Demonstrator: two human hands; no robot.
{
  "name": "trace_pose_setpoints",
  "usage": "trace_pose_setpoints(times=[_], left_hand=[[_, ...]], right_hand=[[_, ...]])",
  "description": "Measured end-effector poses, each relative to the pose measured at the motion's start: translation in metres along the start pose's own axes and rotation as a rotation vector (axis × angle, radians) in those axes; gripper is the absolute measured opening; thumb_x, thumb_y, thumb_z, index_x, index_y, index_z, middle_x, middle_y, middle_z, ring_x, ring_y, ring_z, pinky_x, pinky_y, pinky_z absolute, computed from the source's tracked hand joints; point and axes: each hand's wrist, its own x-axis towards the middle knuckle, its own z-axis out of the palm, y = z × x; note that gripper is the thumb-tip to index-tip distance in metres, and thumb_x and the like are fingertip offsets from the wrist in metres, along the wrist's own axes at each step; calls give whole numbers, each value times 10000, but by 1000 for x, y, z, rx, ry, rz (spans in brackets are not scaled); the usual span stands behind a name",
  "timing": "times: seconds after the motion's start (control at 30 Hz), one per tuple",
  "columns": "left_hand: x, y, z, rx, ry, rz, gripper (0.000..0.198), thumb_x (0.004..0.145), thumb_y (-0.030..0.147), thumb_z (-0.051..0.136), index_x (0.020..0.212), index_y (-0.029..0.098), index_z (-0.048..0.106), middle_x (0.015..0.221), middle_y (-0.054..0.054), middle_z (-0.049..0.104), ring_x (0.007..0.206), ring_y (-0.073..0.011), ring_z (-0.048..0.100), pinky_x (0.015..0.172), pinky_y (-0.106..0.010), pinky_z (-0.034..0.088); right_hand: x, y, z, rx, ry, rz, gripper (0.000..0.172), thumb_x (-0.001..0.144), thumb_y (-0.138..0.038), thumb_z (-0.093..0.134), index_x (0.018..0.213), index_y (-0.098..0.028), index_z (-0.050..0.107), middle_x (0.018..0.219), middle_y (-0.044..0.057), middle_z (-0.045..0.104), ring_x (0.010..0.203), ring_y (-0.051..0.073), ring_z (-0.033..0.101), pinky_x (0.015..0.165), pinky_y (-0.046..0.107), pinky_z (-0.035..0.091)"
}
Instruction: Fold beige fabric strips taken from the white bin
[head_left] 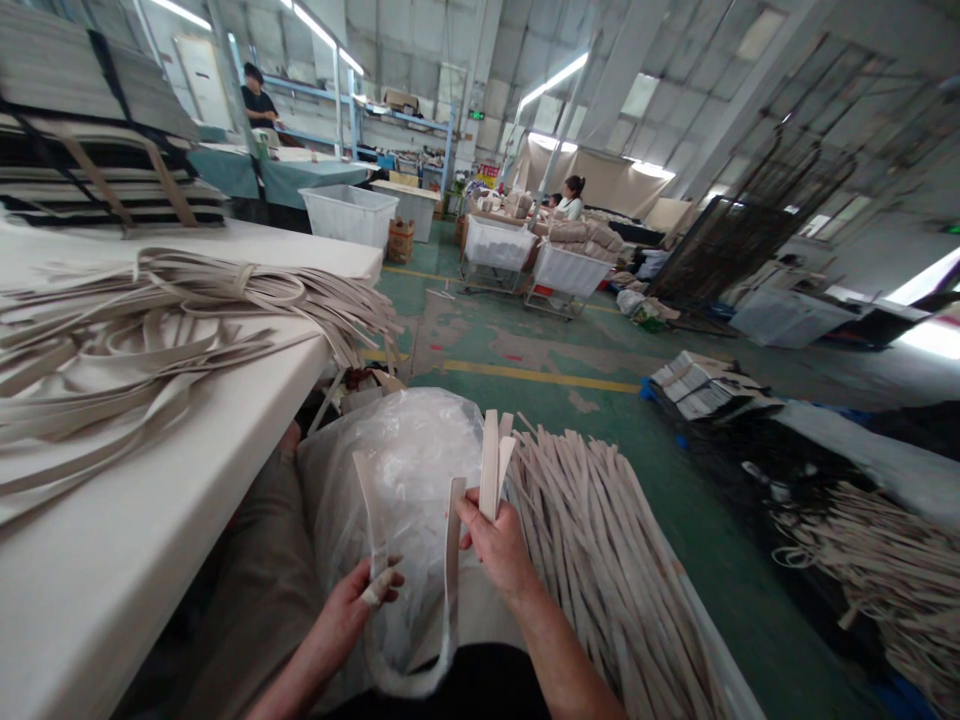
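Note:
My left hand (352, 610), with tape on one finger, pinches one end of a long cream strap (450, 560) that loops down over my lap. My right hand (499, 545) is closed on a small bunch of upright strap ends (491, 465). Both hands sit in front of a clear plastic bag (405, 470) resting on my knees. Just right of my right arm lies a big heap of the same cream straps (600, 560).
A white table (150, 520) on the left carries a tangle of straps (150, 330) and stacked material (97, 130) at the back. More straps (885, 570) lie at right on the green floor. White bins (349, 212) and two people (571, 197) are far back.

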Motion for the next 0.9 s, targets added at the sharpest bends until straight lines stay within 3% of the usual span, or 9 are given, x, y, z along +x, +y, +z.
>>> trace_pose_setpoints(times=[0.1, 0.3, 0.63, 0.73, 0.9], left_hand=[[0, 0, 0, 6, -9, 6, 740, 610, 735, 686, 1053, 142, 696, 892, -124, 746, 824, -288, 671, 803, -412, 515], [0, 1, 0, 7, -5, -29, 737, 589, 726, 705, 1050, 151, 691, 897, -120, 749, 836, -293, 676, 822, -415, 512], [3, -3, 0, 27, 2, -60, 742, 576, 731, 705, 1052, 162, 694, 890, -116, 752, 821, -292, 678, 812, -409, 510], [3, -6, -1, 16, -5, -52, 746, 570, 728, 713, 1058, 163, 688, 885, -112, 754, 825, -291, 676, 820, -410, 502], [5, -11, -3, 8, -9, -43, 797, 559, 733, 722, 1093, 144, 663, 906, -126, 755, 835, -295, 672, 837, -424, 497]], right_hand=[[0, 3, -3, -56, 33, -19, 308, 785, -467, 674, 724, -165, 664, 499, -37, 483, 429, 109, 481, 375, 200, 385], [4, 6, -10, -102, 81, -50, 345, 820, -493, 641, 743, -157, 657, 519, -30, 498, 443, 103, 487, 415, 202, 415], [5, 4, -14, 137, 96, -34, 415, 819, -566, 637, 791, -152, 631, 602, -2, 623, 376, 52, 376, 463, 217, 478], [5, 5, -12, 145, 89, -37, 398, 820, -550, 648, 787, -154, 638, 640, 13, 655, 379, 56, 411, 450, 209, 464], [5, 6, -11, 118, 73, -27, 419, 850, -550, 619, 826, -137, 686, 599, 36, 658, 485, 120, 596, 479, 198, 466]])
